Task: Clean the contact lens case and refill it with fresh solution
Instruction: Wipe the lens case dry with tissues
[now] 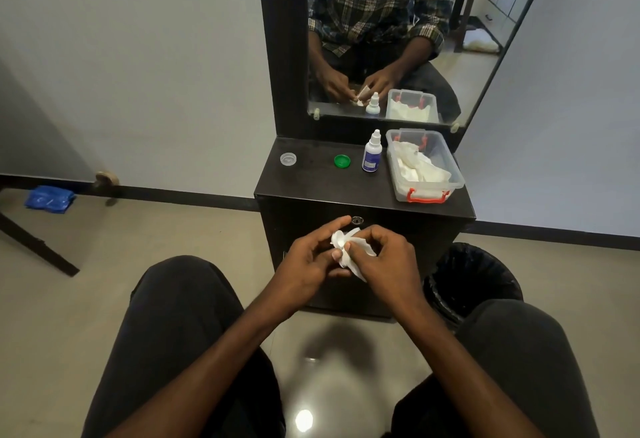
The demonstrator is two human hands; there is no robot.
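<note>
Knees [180, 327] in dark trousers fill the bottom of the view, forearms reaching out over them. We see both hands meeting in front of the cabinet [363, 195], below its top edge. Left hand [311, 261] has fingers curled round a white tissue [349, 254], index finger stretched forward over it. Right hand [384, 261] pinches the same tissue from the other side, thumb tip pressing into the wad. The case body itself we cannot make out; we judge it sits wrapped inside the tissue, being wiped dry.

On the cabinet top: clear cap [288, 158] at left, green cap [342, 160] well apart from it toward the middle, bottle [372, 152] standing upright just beside the tub [427, 188], which holds more white tissues. Bin [471, 282] stands on the floor right of the cabinet, near the right knee. Mirror [388, 39] above repeats the hands and bottle.

Risks, as we judge them: the hands work in mid-air over the floor, so a slip of the pinch would drop the case, maybe into the bin or under the cabinet, dirtying it again. Tissue could shed lint into the wells. A careless reach for the bottle could tip it or knock the green cap off the edge. Caps swapped on refit is another possible mix-up.
</note>
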